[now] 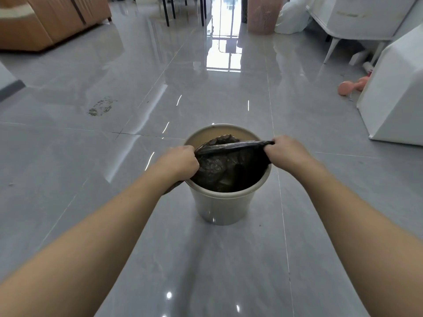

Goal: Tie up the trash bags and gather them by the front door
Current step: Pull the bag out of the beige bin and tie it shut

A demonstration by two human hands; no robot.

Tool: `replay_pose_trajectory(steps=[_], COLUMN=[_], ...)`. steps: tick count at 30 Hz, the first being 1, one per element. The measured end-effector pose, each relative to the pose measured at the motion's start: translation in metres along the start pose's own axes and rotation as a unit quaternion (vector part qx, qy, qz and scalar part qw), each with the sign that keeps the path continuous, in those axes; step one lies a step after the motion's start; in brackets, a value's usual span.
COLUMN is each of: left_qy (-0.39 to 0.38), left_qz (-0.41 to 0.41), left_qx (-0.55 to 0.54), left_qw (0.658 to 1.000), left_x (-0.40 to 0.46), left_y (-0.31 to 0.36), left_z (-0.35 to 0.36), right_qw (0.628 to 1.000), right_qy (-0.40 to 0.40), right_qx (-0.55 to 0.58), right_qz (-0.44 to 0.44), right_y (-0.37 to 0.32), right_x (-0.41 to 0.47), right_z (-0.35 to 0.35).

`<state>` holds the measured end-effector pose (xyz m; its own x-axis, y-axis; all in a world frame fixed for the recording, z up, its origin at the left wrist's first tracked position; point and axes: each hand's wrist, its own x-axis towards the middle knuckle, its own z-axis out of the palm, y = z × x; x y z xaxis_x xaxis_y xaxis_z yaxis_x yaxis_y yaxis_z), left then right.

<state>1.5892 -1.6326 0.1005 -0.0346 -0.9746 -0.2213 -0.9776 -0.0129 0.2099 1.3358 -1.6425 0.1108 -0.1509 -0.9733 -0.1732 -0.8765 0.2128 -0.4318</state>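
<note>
Your left hand (180, 161) and right hand (285, 150) each grip the black trash bag (225, 172) with curled fingers, its edge stretched taut between them above the beige bin (220, 208).

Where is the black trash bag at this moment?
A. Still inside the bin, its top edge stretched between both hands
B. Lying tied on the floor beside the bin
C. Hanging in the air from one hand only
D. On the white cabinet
A: the black trash bag sits in the bin, its edge pulled taut between left hand and right hand.
</note>
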Motion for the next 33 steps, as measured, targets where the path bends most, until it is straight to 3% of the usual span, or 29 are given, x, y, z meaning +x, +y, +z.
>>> replay_pose_trajectory(steps=[2, 4, 8, 13, 16, 21, 25, 30, 33], left_qy=[0.059, 0.098, 0.154, 0.263, 0.329, 0.423, 0.456, 0.428, 0.429], left_qz=[-0.02, -0.039, -0.035, -0.004, -0.004, 0.018, 0.032, -0.037, -0.07], left_qx=[-0.079, -0.209, -0.481, -0.603, -0.637, -0.635, -0.607, -0.61, -0.607], left_qw=[0.995, 0.972, 0.862, 0.753, 0.697, 0.646, 0.65, 0.666, 0.665], left_x=[-0.001, -0.001, -0.004, -0.015, -0.027, -0.064, -0.096, -0.108, -0.108], left_y=[0.0, 0.002, 0.012, 0.02, 0.009, -0.035, -0.07, -0.112, -0.128], left_z=[-0.003, -0.008, -0.032, -0.085, -0.123, -0.183, -0.185, -0.138, -0.115], right_qw=[0.99, 0.955, 0.845, 0.685, 0.629, 0.623, 0.62, 0.691, 0.714], right_qy=[-0.015, -0.052, -0.092, -0.056, -0.061, -0.108, -0.146, -0.151, -0.158], right_qx=[0.141, 0.29, 0.526, 0.723, 0.768, 0.75, 0.742, 0.684, 0.667], right_qz=[0.022, 0.039, 0.013, -0.063, -0.1, -0.193, -0.21, -0.18, -0.139], right_y=[-0.004, -0.012, -0.035, -0.093, -0.136, -0.2, -0.238, -0.255, -0.253], right_x=[0.0, -0.003, -0.012, -0.026, -0.043, -0.073, -0.09, -0.099, -0.098], right_z=[-0.001, -0.008, -0.029, -0.053, -0.064, -0.076, -0.061, -0.013, 0.01])
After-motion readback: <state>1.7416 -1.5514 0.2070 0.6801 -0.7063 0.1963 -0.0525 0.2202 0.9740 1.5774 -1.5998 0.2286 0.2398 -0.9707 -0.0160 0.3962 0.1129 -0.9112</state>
